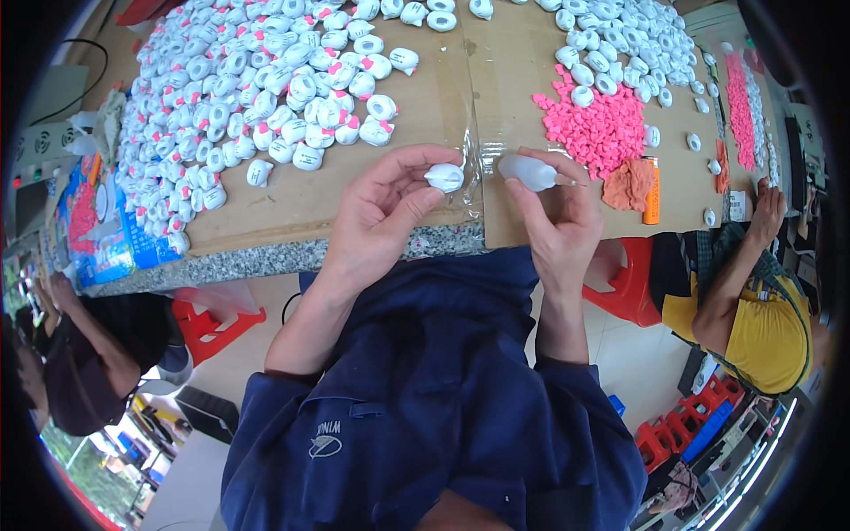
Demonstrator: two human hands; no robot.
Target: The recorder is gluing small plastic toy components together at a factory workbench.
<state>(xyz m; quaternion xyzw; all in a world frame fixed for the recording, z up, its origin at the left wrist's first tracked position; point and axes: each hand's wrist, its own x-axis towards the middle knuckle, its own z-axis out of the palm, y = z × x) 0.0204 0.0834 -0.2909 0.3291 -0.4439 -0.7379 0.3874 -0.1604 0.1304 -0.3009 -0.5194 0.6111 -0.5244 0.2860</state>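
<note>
while the left hand (376, 208) holds one small white piece (444, 178) in front of the body, the right hand (564, 232) holds a translucent squeeze bottle (524, 170), whose thin nozzle (569, 180) points to the right, away from the piece. the left fingers are pinching the piece, with the thumb at its lower side. the right thumb lies on the near side of the bottle and the fingers go behind it, so it is grasped, but how strongly it is pressed i cannot tell. both things are above the cardboard (509, 80), near each other but not touching.

the white piece looks light and stiff, perhaps of smooth plastic, so it could turn or slip in the grip; it is better to take it by its outer sides. the bottle is probably light also, with a soft wall, and a hard squeeze may push out too much; it is best held around its wide body, because the nozzle seems easy to bend. the pink pieces (598, 124), lying beyond the right hand, look very small, so each would need a gentle pinch at the edge.
</note>
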